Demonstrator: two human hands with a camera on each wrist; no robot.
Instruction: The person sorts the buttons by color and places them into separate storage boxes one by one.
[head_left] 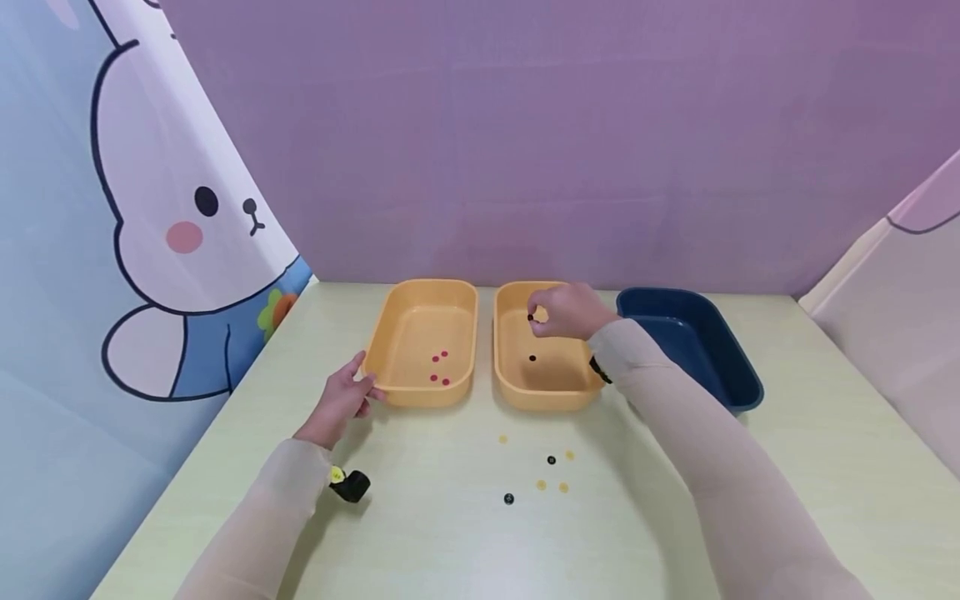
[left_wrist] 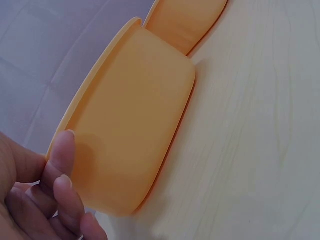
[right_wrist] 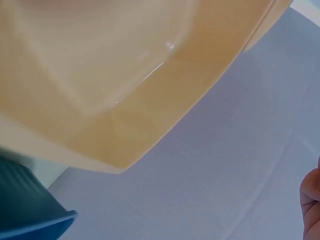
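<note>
My left hand pinches the near left corner of the left yellow-orange tray, thumb at the rim and fingers against the outer wall in the left wrist view. Several red buttons lie in that tray. Over the middle yellow-orange tray, my right hand pinches a small black button between thumb and index finger. Another black button lies on that tray's floor. Only the edge of the right hand shows in the right wrist view, where the button is out of sight.
A dark blue tray stands at the right, partly behind my right sleeve. In front of the trays lie two black buttons and several yellow buttons. A purple cloth wall rises behind the table.
</note>
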